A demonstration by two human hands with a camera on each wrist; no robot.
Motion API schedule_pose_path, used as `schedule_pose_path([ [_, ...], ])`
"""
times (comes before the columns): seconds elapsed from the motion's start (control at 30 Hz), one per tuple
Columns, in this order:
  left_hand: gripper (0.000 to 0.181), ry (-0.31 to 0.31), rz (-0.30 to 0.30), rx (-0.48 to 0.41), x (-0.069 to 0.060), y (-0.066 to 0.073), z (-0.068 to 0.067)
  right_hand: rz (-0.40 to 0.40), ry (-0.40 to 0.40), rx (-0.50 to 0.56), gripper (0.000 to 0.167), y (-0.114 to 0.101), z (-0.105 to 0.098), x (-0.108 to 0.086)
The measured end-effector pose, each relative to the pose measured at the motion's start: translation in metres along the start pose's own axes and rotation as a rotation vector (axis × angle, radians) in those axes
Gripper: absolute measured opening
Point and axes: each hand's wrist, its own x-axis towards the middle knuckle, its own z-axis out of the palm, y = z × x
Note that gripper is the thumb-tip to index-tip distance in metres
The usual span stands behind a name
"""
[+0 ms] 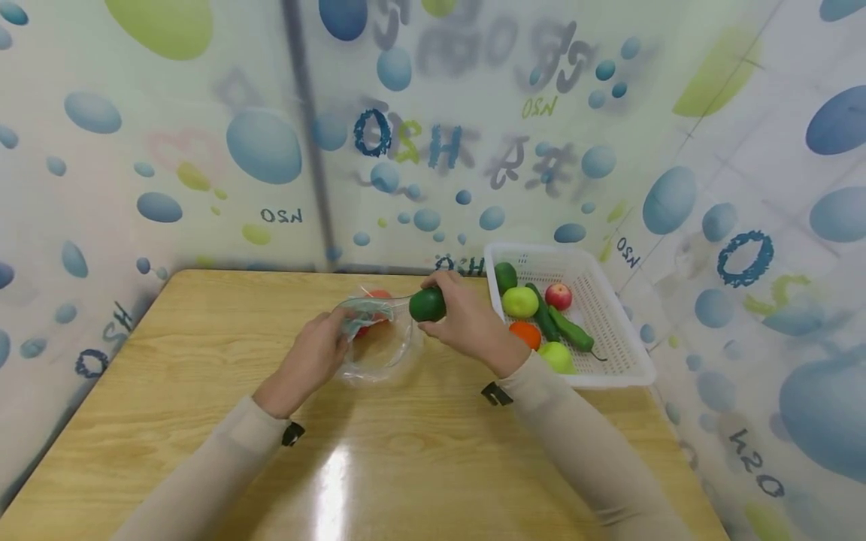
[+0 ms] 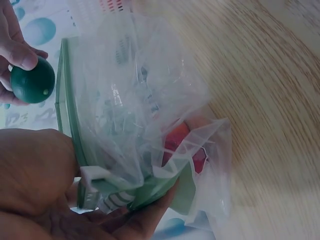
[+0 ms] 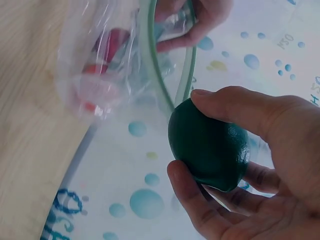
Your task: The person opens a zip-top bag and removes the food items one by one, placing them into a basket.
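Observation:
My left hand [image 1: 311, 353] pinches the green-edged rim of a clear plastic zip bag [image 2: 117, 95], whose mouth gapes toward the right. Red and orange produce [image 2: 176, 138] shows through the plastic low in the bag; its exact kind is blurred. In my right hand [image 1: 470, 323] is a dark green, egg-shaped fruit [image 3: 210, 142], gripped between the thumb and fingers. That fruit is right at the bag's mouth, outside the film. In the right wrist view its tip looks close to the green rim [image 3: 156, 60]; whether they touch I cannot tell.
A white plastic basket [image 1: 619, 330] stands at the table's right back. It holds a red apple [image 1: 558, 296], a long green pepper [image 1: 571, 330], a cucumber [image 1: 543, 315], an orange fruit [image 1: 525, 334] and several green fruits. A patterned wall [image 1: 419, 188] borders the wooden table [image 1: 223, 323].

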Motion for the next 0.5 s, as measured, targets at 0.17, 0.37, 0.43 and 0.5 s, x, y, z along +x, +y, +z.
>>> schedule_pose_path([
  [0.17, 0.04, 0.0, -0.009, 0.004, -0.001, -0.002, -0.002, 0.004, 0.055, -0.045, 0.062, 0.014, -0.008, -0.002],
  [0.37, 0.041, 0.013, -0.013, 0.001, -0.003, -0.004, -0.004, 0.038, 0.068, -0.037, 0.063, 0.032, -0.02, -0.005],
  [0.43, 0.041, 0.015, -0.014, 0.001, -0.003, -0.005, -0.005, 0.051, 0.076, -0.037, 0.064, 0.037, -0.024, -0.007],
  [0.5, 0.041, 0.015, -0.018, -0.004, -0.003, -0.005, -0.006, 0.07, 0.088, -0.053, 0.064, 0.044, -0.028, -0.008],
])
